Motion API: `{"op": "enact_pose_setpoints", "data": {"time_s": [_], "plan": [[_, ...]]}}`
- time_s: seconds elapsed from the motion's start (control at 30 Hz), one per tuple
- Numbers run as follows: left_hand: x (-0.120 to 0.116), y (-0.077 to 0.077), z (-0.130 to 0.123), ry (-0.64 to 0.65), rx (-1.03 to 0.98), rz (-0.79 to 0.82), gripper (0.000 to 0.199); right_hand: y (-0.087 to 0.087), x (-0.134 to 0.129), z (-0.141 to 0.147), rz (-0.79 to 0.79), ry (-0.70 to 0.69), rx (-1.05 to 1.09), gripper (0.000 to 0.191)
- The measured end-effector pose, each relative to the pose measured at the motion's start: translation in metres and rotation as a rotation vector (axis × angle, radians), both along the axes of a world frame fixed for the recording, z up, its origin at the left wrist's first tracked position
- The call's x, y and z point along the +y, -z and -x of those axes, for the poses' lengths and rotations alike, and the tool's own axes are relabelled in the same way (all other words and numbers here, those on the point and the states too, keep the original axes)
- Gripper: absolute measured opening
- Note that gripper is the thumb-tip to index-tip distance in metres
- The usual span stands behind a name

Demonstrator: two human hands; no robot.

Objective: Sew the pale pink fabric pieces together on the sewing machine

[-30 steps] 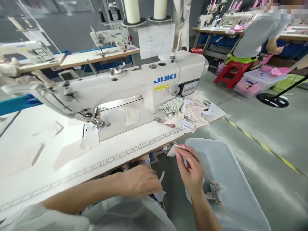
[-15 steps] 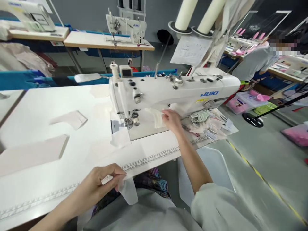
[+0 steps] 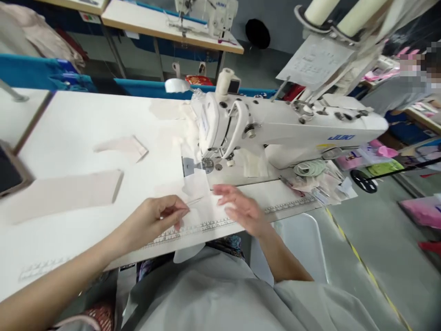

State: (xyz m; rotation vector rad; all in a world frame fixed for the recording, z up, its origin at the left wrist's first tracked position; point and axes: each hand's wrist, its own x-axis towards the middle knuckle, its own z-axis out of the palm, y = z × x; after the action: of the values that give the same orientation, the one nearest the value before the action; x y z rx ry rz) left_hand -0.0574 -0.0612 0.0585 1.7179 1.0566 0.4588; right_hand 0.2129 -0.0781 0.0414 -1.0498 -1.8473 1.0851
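Observation:
A sheer white fabric piece [image 3: 198, 186] lies from the needle area of the white sewing machine [image 3: 289, 133] over the table's front edge, its lower end hanging down. My left hand [image 3: 161, 214] is closed in a pinch at the fabric's left side, with a thin pale line, perhaps a fold or thread, by the fingertips. To the right of the fabric, my right hand [image 3: 241, 209] hovers slightly blurred, fingers apart and holding nothing visible. Behind it, a cream fabric piece [image 3: 255, 163] rests on the machine bed beneath the arm.
Pale pink cut pieces [image 3: 76, 193] lie on the left of the table [image 3: 69, 119]. A dark-faced object [image 3: 12, 170] sits at the left edge. Rolled pale green cord [image 3: 309, 168] and scraps lie right. Below is a white bin [image 3: 303, 243]. A person [image 3: 389, 92] sits far right.
My right hand has left the cream fabric, coming toward the front with fingers spread. My left hand has risen from the hanging fabric end onto the tabletop. The camera view has shifted.

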Motion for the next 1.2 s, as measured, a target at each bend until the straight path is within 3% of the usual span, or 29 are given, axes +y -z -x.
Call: {"op": "enact_pose_setpoints", "data": {"time_s": [0.03, 0.1, 0.27, 0.53, 0.87, 1.2], "plan": [[0.006, -0.003, -0.002, 0.005, 0.006, 0.022, 0.036, -0.003, -0.006, 0.011, 0.103, -0.158, 0.061, 0.015], [0.019, -0.007, -0.005, 0.0, -0.03, 0.079, 0.037, -0.006, -0.009, 0.026, 0.222, -0.275, 0.117, 0.016], [0.056, -0.007, -0.016, -0.023, -0.018, 0.179, 0.029, 0.001, 0.004, 0.037, 0.377, -0.186, 0.121, 0.028], [0.101, -0.004, -0.046, 0.018, 0.269, 0.054, 0.011, 0.011, 0.031, 0.021, 0.436, -0.107, 0.0, 0.03], [0.107, 0.011, -0.059, -0.088, 0.555, -0.263, 0.016, 0.016, 0.046, 0.019, 0.453, -0.068, -0.097, 0.03], [0.116, 0.025, -0.057, -0.047, 0.561, -0.303, 0.016, 0.02, 0.048, 0.02, 0.403, -0.084, -0.115, 0.027]]}}
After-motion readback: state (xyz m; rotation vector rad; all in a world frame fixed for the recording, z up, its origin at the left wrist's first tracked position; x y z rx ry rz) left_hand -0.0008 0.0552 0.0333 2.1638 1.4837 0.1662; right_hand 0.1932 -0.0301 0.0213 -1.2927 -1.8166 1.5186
